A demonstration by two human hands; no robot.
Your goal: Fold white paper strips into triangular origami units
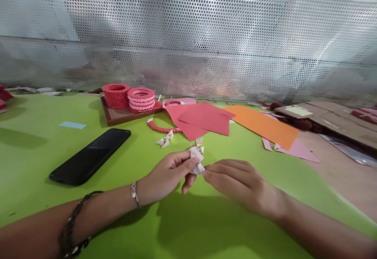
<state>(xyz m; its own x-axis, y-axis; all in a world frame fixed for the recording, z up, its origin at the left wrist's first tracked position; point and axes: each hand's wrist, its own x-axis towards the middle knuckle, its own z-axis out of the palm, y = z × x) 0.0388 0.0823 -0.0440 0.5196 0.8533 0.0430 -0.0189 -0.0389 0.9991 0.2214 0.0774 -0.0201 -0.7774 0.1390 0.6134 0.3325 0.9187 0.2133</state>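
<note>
Between the thumb and fingers of my left hand (166,174) is a small folded paper piece (196,161), whitish with printed marks. My right hand (246,184) reaches in from the right, its fingers together and their tips at the lower right corner of that paper. The right thumb is mostly hidden behind the fingers. Just beyond, a cluster of small folded paper triangles (165,139) lies on the green tabletop (188,227), and another folded piece (199,142) sits right behind the held one.
Left of my hands lies a black phone (91,157). Farther back, a brown tray (118,118) carries stacked red rings (116,98) and pink-and-red rings (141,100). Red paper (203,119), an orange sheet (262,123) and cardboard (347,117) lie to the right. A perforated metal panel (188,35) stands behind.
</note>
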